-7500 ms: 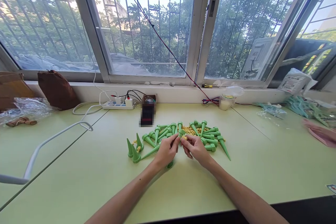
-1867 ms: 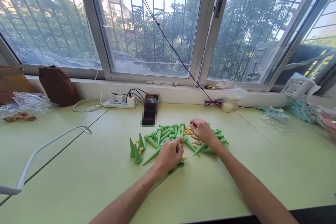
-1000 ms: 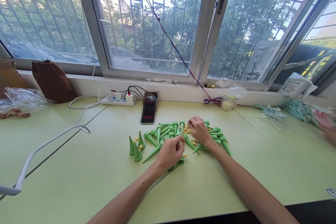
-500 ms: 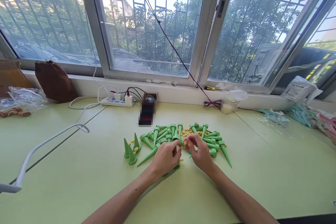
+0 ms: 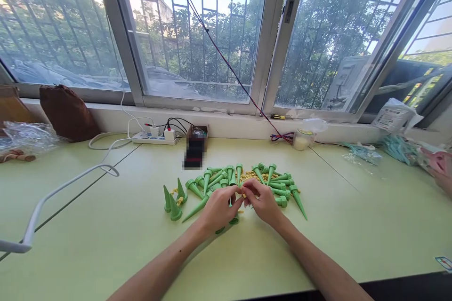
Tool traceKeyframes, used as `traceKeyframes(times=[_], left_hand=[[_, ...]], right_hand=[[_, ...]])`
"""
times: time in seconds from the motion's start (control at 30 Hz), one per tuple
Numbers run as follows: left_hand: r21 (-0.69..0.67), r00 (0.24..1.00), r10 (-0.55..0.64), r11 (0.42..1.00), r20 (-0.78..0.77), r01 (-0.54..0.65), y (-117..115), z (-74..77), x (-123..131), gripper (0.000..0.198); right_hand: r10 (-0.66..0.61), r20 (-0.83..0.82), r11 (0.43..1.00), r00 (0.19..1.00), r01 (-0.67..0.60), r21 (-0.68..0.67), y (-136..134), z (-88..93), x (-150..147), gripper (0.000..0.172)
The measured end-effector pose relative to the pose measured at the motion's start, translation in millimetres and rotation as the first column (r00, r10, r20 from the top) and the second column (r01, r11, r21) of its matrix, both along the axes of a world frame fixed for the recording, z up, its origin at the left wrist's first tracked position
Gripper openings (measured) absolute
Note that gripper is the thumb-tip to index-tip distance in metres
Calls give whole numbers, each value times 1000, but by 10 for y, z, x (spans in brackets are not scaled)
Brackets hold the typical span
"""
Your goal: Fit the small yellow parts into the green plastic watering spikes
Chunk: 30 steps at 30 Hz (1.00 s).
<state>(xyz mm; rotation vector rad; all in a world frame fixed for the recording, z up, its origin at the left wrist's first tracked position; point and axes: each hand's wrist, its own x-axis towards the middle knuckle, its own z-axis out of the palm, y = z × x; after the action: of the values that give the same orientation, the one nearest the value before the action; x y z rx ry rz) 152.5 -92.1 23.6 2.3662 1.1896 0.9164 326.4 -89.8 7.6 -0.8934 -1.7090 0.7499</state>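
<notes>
My left hand (image 5: 221, 206) is closed at the centre of the pale green table (image 5: 353, 225), its fingertips pinched on something mostly hidden. My right hand (image 5: 260, 198) meets it, thumb and fingers pinching a small yellow piece (image 5: 243, 193). Around and beyond both hands lie several green cones (image 5: 299, 201) with ribbed caps. Small yellow pieces (image 5: 250, 176) are heaped behind my hands. To the left, three green cones (image 5: 174, 208) stand point up beside a few yellow pieces (image 5: 180, 200). Green parts (image 5: 233, 220) lie just below my left hand.
A power strip (image 5: 155, 139), a pixelated dark object (image 5: 194, 153) and a jar (image 5: 302, 140) sit along the back. A white cable (image 5: 63, 190) crosses the left side. Another person's hand (image 5: 443, 181) shows at the right edge near plastic bags.
My right hand has moved left and now touches my left hand, closing the gap between them. The whole view has shifted slightly. The other person's hand shows more at the right.
</notes>
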Motion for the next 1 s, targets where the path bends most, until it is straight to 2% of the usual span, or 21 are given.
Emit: traceKeyframes(times=[0.23, 0.37, 0.57, 0.87, 1.0], left_hand=[[5, 1000, -1, 1000, 24, 1, 8, -16, 2, 10], [6, 1000, -4, 1000, 24, 4, 1, -31, 6, 19], [20, 1000, 17, 1000, 5, -17, -11, -23, 15, 4], [13, 998, 55, 998, -16, -55, 32, -41, 4, 8], [11, 999, 34, 999, -4, -34, 51, -59, -7, 18]], right_hand=[[25, -64, 999, 998, -28, -47, 9, 4, -3, 26], [56, -82, 996, 995, -60, -58, 10, -4, -5, 28], [65, -34, 995, 997, -67, -69, 27, -20, 12, 26], [70, 2, 995, 998, -70, -71, 8, 39, 9, 26], [85, 6, 994, 996, -85, -71, 17, 36, 10, 26]])
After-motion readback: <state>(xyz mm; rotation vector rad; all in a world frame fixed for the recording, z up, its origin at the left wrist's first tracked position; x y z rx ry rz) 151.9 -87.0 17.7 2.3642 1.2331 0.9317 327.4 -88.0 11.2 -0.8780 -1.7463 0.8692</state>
